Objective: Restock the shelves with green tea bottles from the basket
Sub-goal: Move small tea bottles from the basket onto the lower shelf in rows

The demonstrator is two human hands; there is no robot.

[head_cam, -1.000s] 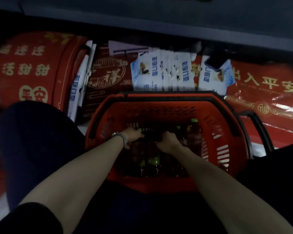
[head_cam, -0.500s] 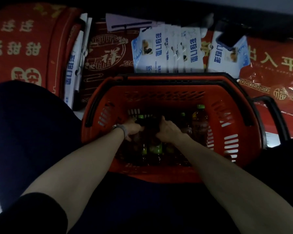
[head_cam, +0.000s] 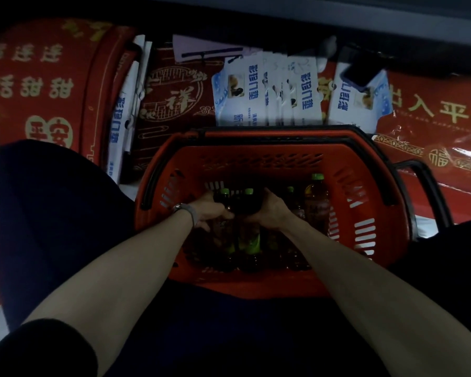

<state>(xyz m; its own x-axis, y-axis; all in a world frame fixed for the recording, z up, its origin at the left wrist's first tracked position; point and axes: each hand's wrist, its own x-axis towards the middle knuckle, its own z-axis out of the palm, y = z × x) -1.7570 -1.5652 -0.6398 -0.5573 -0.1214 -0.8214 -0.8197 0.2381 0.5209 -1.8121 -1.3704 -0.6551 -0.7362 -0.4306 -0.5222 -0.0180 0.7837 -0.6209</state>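
Restocking, early stage: we see left hand [head_cam: 210, 210] and right hand [head_cam: 269, 210], fingers curled round two green tea bottles [head_cam: 248, 238] upright inside the red basket [head_cam: 261, 161]; further bottles [head_cam: 317, 200] stand beside them. We judge every bottle here as yet unshelved.

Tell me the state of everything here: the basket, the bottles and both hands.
Basket: handles down, bottles inside.
Held bottles: capped, inside basket.
Right bottle: upright, capped, untouched.
Left hand: grips held bottles.
Right hand: grips held bottles.
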